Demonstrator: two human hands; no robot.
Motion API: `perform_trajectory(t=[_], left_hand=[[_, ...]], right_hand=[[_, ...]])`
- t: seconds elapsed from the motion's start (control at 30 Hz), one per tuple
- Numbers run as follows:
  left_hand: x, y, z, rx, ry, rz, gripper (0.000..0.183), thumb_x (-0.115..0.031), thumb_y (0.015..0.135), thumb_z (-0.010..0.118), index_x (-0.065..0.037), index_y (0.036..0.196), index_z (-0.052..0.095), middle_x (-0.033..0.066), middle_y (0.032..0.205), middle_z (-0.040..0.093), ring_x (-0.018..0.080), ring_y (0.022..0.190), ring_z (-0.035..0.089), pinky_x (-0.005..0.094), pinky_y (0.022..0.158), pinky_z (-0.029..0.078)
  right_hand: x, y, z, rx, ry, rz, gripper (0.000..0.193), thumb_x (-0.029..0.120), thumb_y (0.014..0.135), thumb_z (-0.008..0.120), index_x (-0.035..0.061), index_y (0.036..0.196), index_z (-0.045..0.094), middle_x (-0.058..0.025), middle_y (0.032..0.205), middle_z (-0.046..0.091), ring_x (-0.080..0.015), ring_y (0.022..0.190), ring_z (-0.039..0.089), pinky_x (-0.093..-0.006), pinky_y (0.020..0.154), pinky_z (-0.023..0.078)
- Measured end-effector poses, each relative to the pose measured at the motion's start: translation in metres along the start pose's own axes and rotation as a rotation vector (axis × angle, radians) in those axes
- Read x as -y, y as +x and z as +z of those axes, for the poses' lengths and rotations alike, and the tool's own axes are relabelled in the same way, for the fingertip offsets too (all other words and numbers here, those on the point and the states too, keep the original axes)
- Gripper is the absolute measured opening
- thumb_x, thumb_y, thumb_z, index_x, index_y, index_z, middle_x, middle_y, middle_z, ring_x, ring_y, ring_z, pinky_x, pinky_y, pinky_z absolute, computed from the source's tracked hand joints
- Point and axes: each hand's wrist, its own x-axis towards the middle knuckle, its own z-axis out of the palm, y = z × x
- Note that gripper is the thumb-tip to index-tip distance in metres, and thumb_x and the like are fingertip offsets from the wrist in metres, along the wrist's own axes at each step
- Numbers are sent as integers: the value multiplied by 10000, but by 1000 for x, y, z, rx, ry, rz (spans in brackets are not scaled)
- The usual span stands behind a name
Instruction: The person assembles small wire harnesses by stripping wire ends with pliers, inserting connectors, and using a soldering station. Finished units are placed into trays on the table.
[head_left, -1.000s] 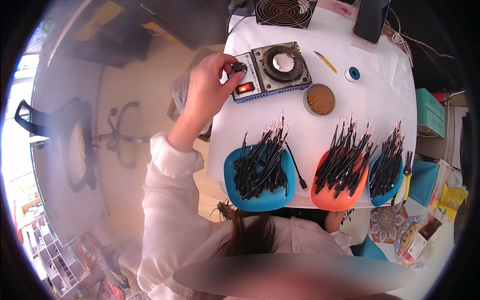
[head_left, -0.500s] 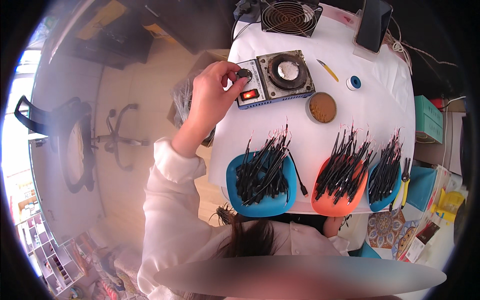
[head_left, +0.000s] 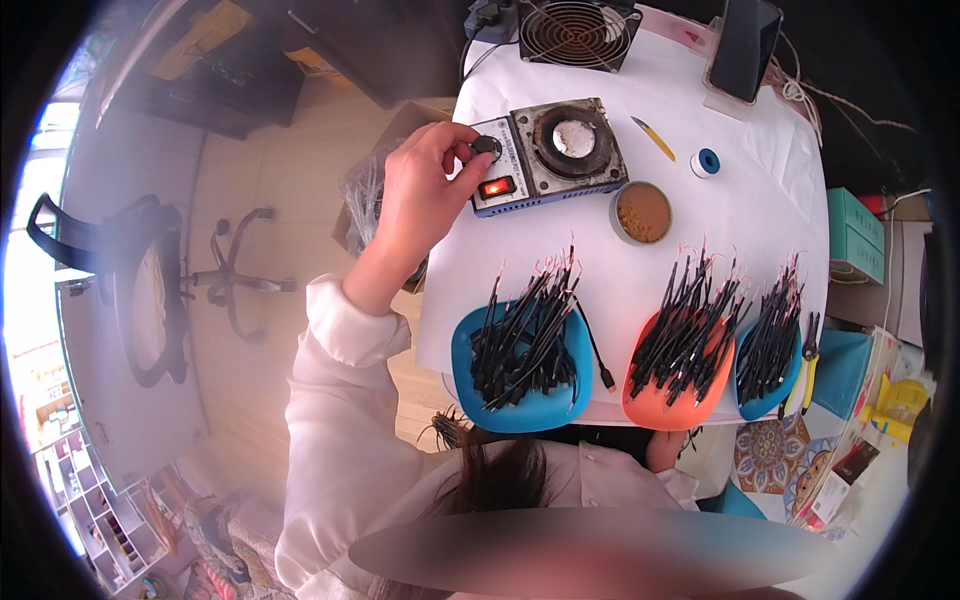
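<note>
My left hand point(head_left: 428, 182) pinches the black knob point(head_left: 486, 150) of a small solder pot point(head_left: 568, 187), thumb and fingers around it. Below the knob a red switch point(head_left: 496, 187) glows. In the pot's round dark well lies silvery solder point(head_left: 573, 139). A round tin point(head_left: 641, 212) of brown paste, lumpy at its lower left, stands just right of the pot. My right hand point(head_left: 665, 450) hangs at the table's front edge beneath the orange tray point(head_left: 680, 405); its fingers are mostly hidden. Black cables point(head_left: 690, 330) with bared reddish wire ends fill that tray.
Two blue trays point(head_left: 520, 415) point(head_left: 765, 408) hold more black cables. One loose cable point(head_left: 597, 350) lies beside the left tray. Yellow-handled pliers point(head_left: 810, 375), a yellow craft knife point(head_left: 655, 140), a solder spool point(head_left: 705, 163), a fan point(head_left: 578, 35) and a phone point(head_left: 744, 50) are also around.
The view shifts very slightly. My left hand stays on the knob, and no object visibly changes place.
</note>
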Motion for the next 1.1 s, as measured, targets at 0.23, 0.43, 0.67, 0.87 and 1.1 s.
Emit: perform_trajectory(t=[0.23,0.43,0.67,0.87,1.1], left_hand=[[0,0,0,3,11,-9,195,-70,751,740,-1,907,647,50,713,592,156,617,510,293,587,449],[3,-1,2,-8,-12,-23,204,-65,753,741,0,923,648,52,724,601,152,621,519,291,589,453],[6,-2,2,8,21,-7,252,-61,776,752,27,994,663,31,739,616,77,628,504,223,579,444],[-1,-7,-16,-53,24,-37,210,-106,778,731,-9,952,665,87,785,652,173,664,584,294,638,485],[-66,-84,-94,-206,-218,-4,82,-41,852,667,15,911,656,2,760,630,51,683,535,204,642,438]], right_hand=[[-4,-1,3,-49,10,-15,352,173,927,507,-63,1182,563,-195,1169,630,-308,1081,603,-373,920,449],[-16,-2,1,52,-10,46,322,154,936,488,-61,1160,575,-187,1158,637,-304,1067,611,-378,912,454],[1,-4,-2,47,-24,11,306,101,952,463,-54,1203,544,-167,1214,588,-286,1125,549,-364,984,396],[7,-1,-3,51,-126,21,284,109,968,438,-75,1154,548,-246,1117,607,-352,1037,568,-392,928,418],[10,5,-4,21,-170,-163,308,131,930,499,-12,1201,528,-233,1104,596,-405,1002,566,-411,880,448]])
